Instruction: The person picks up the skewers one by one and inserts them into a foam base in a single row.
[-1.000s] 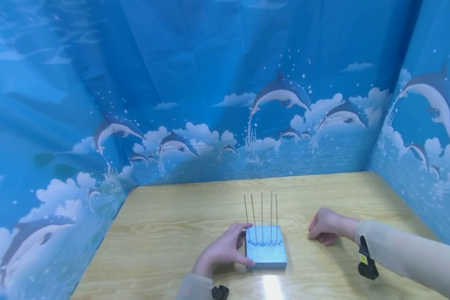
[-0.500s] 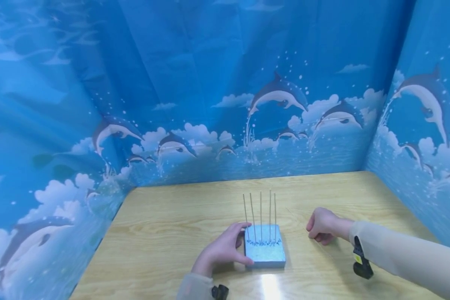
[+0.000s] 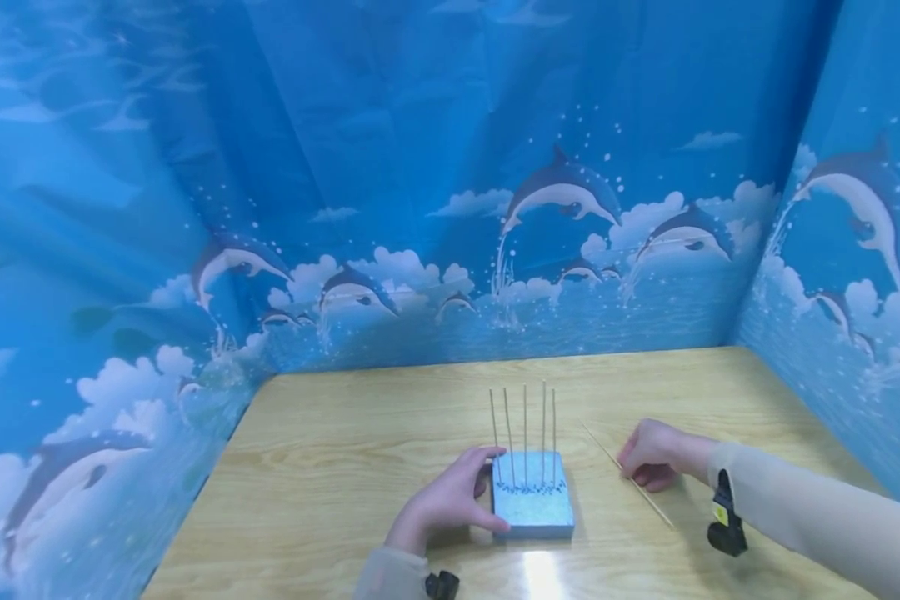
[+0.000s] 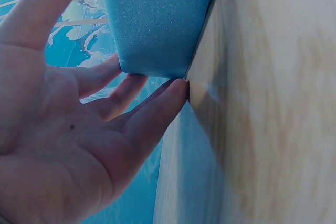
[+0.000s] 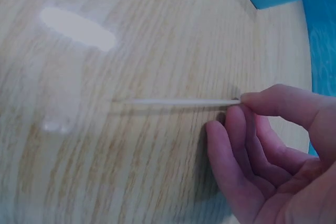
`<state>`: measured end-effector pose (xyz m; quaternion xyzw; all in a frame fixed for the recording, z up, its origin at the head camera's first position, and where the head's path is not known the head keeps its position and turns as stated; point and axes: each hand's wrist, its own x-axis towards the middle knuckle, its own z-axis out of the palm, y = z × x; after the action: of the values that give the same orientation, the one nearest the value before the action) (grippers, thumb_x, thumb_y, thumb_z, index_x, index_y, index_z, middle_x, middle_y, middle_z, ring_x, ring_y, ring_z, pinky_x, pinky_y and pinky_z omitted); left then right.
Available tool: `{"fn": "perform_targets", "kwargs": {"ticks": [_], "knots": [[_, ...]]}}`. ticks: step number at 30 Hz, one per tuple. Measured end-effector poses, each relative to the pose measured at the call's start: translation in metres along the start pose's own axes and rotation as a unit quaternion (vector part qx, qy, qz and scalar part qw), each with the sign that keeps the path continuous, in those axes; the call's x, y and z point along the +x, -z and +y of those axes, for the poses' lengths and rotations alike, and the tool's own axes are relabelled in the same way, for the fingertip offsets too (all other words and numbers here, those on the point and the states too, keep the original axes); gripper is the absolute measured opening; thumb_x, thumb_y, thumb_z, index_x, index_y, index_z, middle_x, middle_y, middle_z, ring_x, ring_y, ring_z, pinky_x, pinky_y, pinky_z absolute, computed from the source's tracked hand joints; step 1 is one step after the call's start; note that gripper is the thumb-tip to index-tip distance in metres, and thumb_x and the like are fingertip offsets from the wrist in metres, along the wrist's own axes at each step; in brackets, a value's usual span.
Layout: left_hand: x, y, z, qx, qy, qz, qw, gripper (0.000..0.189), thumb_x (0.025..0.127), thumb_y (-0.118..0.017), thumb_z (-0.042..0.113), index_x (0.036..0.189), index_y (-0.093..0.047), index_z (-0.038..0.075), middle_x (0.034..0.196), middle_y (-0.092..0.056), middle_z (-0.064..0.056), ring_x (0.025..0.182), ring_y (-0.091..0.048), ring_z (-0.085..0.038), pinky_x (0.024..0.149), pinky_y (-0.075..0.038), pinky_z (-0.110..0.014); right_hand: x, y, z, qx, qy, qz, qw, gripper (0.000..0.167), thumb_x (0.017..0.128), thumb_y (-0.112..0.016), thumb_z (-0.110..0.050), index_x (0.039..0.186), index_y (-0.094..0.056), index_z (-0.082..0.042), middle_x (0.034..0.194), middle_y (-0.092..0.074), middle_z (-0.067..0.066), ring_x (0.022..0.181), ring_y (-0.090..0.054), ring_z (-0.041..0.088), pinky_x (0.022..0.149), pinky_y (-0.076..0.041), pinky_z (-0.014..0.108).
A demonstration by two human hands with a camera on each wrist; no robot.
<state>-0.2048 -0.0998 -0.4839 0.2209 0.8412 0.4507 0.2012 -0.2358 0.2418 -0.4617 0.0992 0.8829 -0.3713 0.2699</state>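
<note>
My left hand (image 3: 446,504) holds the left side of a blue foam block (image 3: 532,510), thumb at its near corner and fingers at its far one. In the left wrist view the fingertips touch the end of the block (image 4: 157,22). Several thin wooden sticks (image 3: 525,421) stand in a row in the block's top, some leaning slightly. Right of the block, my right hand (image 3: 656,457) pinches another thin stick (image 3: 650,500) between thumb and fingers. This stick (image 5: 178,102) slants low over the table; whether it touches the surface I cannot tell.
Dark blue specks (image 3: 536,489) lie across the block's top around the stick bases. The wood-grain table (image 3: 322,450) carries a bright glare spot near its front. Dolphin-printed blue sheets (image 3: 390,208) wall in the back and sides.
The stick in my right hand shows more clearly and has shifted slightly; the hand stays nearly in place. My left hand and the block keep their position.
</note>
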Motion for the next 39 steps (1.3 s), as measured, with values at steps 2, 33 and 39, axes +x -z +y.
{"fn": "perform_targets", "kwargs": {"ticks": [2,33,39], "knots": [[0.0,0.0,0.0,0.003,-0.001,0.001,1.0,0.105,0.062,-0.092,0.027,0.15,-0.037,0.018,0.15,-0.042,-0.007,0.133,-0.05,-0.027,0.109,-0.048,-0.035,0.001,0.002,0.003,0.019,-0.002,-0.008,0.9998,0.015,0.076,-0.075,-0.001,0.088,-0.066,-0.003,0.062,-0.062,0.0,0.054,-0.059,0.008,0.053,-0.057,0.024],[0.001,-0.002,0.0,0.022,-0.006,0.009,0.9997,0.107,0.06,-0.093,0.027,0.15,-0.037,0.015,0.149,-0.043,-0.007,0.134,-0.049,-0.028,0.11,-0.047,-0.033,-0.043,0.038,-0.042,0.269,0.18,-0.012,0.9461,0.013,0.092,-0.061,0.0,0.104,-0.057,0.001,0.093,-0.063,0.004,0.083,-0.066,0.014,0.083,-0.063,0.038],[0.0,-0.003,0.002,0.01,0.003,0.007,0.9999,0.106,0.06,-0.093,0.027,0.15,-0.037,0.016,0.151,-0.041,-0.006,0.137,-0.047,-0.026,0.111,-0.046,-0.031,-0.059,0.025,-0.053,0.282,0.233,0.038,0.93,0.011,0.09,-0.065,0.0,0.099,-0.061,0.005,0.089,-0.064,0.004,0.084,-0.068,0.015,0.08,-0.063,0.038]]}}
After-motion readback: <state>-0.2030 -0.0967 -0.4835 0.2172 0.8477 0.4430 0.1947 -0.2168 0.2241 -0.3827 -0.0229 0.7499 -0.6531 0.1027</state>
